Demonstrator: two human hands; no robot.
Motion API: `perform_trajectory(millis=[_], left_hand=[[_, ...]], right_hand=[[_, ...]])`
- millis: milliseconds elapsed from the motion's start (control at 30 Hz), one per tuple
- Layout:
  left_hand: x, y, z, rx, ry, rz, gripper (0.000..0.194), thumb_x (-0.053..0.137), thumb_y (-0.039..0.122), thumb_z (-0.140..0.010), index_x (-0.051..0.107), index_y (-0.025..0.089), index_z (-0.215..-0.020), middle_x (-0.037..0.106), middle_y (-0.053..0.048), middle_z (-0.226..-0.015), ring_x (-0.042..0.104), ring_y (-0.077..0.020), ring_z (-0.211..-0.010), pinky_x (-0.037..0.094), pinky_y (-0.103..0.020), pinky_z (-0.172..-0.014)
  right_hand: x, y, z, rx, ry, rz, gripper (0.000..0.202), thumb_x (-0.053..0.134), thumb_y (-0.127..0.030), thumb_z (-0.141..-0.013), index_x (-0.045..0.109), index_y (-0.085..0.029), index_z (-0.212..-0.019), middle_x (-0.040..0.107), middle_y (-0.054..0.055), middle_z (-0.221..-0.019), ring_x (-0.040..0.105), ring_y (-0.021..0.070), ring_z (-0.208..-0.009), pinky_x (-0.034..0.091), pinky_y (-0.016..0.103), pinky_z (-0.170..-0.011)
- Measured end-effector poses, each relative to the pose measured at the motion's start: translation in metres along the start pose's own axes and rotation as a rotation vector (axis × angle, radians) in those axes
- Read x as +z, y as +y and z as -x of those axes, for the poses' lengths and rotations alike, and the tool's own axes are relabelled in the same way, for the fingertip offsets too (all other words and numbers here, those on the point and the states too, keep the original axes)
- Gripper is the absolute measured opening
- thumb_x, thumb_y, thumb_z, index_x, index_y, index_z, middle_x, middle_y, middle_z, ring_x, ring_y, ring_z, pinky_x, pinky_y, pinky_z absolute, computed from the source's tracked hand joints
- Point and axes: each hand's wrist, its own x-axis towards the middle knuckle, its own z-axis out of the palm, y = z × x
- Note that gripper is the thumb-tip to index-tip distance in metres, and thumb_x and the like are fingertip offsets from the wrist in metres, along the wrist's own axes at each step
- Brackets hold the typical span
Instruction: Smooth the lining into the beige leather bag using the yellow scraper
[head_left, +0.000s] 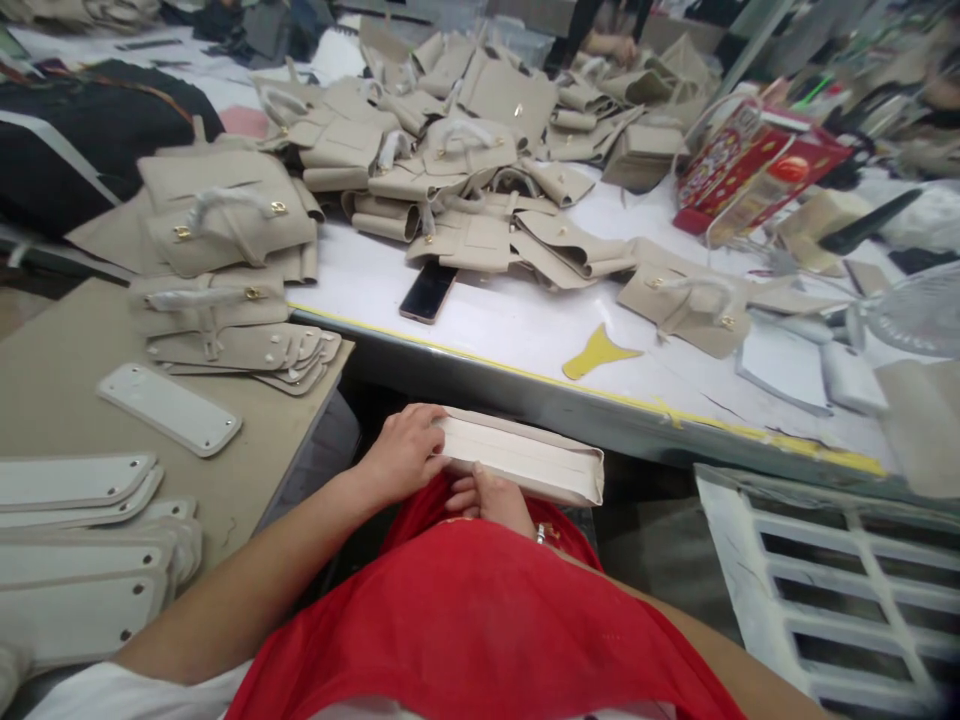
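Over my lap is a long, pale bag piece [529,458], off-white on the upward face with a beige rim along its far edge. My left hand [405,455] is closed on its left end, fingertips over the upper face. Below that, my right hand [491,497] pinches the near edge, thumb on top and fingers curled under. The piece's right end sticks out free. What lies beneath it is hidden by my red apron [487,620] and my hands.
Beige bag bodies [450,150] are heaped on the white table [495,325]. A phone [427,292] and a yellow template [600,353] lie near its edge. At left, white panels [75,560] are stacked on a board [225,500]. A white metal rack [840,590] stands right.
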Motion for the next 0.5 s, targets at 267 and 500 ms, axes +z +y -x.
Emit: perform_trajectory(millis=[267, 500], left_hand=[[0.008, -0.009, 0.011, -0.013, 0.151, 0.087, 0.013, 0.049, 0.020, -0.078, 0.056, 0.015, -0.068, 0.037, -0.011, -0.132, 0.029, -0.0282, -0.125, 0.029, -0.045, -0.103], [0.008, -0.014, 0.010, -0.005, 0.110, 0.218, 0.013, 0.047, 0.017, -0.077, 0.053, 0.014, -0.066, 0.040, -0.014, -0.127, 0.041, -0.0230, -0.119, 0.037, -0.035, -0.101]], right_hand=[[0.012, -0.009, 0.001, 0.002, -0.063, 0.046, 0.047, 0.031, -0.040, -0.089, 0.059, -0.012, -0.064, 0.062, 0.006, -0.052, 0.050, 0.0101, -0.037, 0.041, 0.022, -0.042], [0.034, -0.016, -0.006, -0.026, -0.155, 0.134, 0.037, 0.031, -0.032, -0.090, 0.059, -0.015, -0.073, 0.060, 0.004, -0.053, 0.049, 0.0106, -0.037, 0.041, 0.022, -0.040]])
